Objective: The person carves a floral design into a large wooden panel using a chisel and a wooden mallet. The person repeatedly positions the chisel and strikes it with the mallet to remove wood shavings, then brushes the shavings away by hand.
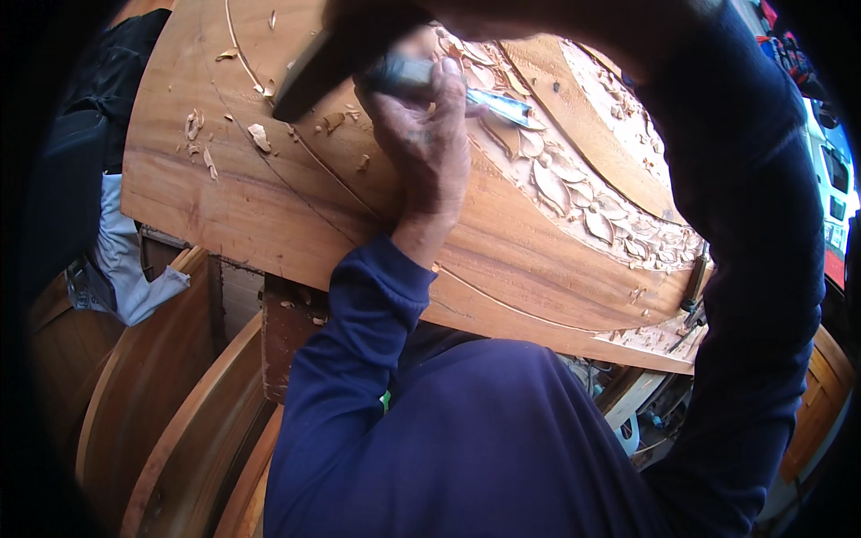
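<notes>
Your left hand [423, 143] grips chisel [500, 106] near carved leaves [551, 185] on wooden panel [520, 255]; your right hand [489, 13] blurred, can't tell grip, dark tool [336, 67] beside.

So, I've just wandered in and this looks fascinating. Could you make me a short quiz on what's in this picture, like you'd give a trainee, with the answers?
1. Which of the person's hands holds the metal-bladed tool?
2. True or false: wood shavings lie on the wooden panel.
3. Pick one. The forms in the carved relief are mostly: A. starlike; B. leaflike; C. letterlike.

Key
1. The left hand.
2. True.
3. B.
</notes>
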`<state>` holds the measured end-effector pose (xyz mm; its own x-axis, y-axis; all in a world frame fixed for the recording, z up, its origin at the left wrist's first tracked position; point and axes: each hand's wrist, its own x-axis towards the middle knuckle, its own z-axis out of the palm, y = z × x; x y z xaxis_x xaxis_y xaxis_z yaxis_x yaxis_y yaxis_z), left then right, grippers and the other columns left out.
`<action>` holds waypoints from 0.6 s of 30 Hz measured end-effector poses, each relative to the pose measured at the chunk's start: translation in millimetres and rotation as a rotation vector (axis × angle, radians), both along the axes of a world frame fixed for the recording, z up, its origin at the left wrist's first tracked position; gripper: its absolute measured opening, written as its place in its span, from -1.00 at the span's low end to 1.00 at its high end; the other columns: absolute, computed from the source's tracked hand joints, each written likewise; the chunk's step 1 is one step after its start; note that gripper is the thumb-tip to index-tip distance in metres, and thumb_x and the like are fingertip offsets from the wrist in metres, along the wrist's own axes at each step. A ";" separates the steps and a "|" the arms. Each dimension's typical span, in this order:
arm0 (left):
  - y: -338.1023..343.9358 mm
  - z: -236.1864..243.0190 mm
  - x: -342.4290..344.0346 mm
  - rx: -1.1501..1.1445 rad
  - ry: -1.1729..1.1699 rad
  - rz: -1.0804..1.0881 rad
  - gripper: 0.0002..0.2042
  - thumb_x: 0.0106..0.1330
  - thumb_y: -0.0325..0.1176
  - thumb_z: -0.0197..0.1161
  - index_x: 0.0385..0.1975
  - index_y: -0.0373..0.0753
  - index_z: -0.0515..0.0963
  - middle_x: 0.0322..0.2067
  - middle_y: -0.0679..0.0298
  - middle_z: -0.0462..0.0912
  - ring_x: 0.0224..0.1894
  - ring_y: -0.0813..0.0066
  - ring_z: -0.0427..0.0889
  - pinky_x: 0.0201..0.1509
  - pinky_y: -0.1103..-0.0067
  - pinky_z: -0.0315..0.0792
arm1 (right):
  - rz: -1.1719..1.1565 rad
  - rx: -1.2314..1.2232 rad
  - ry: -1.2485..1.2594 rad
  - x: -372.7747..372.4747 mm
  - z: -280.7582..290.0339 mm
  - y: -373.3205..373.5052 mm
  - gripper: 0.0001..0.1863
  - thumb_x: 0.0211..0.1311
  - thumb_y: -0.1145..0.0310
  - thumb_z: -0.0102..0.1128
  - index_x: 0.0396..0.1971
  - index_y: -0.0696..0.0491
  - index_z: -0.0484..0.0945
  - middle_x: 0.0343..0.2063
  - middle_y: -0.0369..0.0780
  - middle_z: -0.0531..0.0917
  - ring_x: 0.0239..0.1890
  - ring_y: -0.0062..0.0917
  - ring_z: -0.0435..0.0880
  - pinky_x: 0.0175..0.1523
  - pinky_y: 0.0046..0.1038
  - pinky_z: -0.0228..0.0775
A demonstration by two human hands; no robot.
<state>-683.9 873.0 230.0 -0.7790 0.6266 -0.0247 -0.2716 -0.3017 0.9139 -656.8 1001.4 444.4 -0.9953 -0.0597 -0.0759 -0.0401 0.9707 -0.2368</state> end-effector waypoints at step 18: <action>1.5 4.5 2.3 -0.061 -0.012 -0.022 -0.58 0.54 -0.29 0.32 0.16 -0.36 0.29 -0.08 0.06 0.60 -0.26 0.42 0.79 -0.32 0.57 0.86 | 0.177 0.156 0.131 -4.1 -11.3 11.8 -0.78 0.28 0.54 0.26 -0.12 0.13 0.77 -0.30 -0.05 0.78 -0.25 -0.25 0.79 -0.06 -0.31 0.63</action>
<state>-681.6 874.6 234.6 -0.7644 0.6407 -0.0726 -0.2886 -0.2393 0.9271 -660.9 1013.2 433.1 -0.9725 -0.2310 0.0307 -0.2326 0.9703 -0.0664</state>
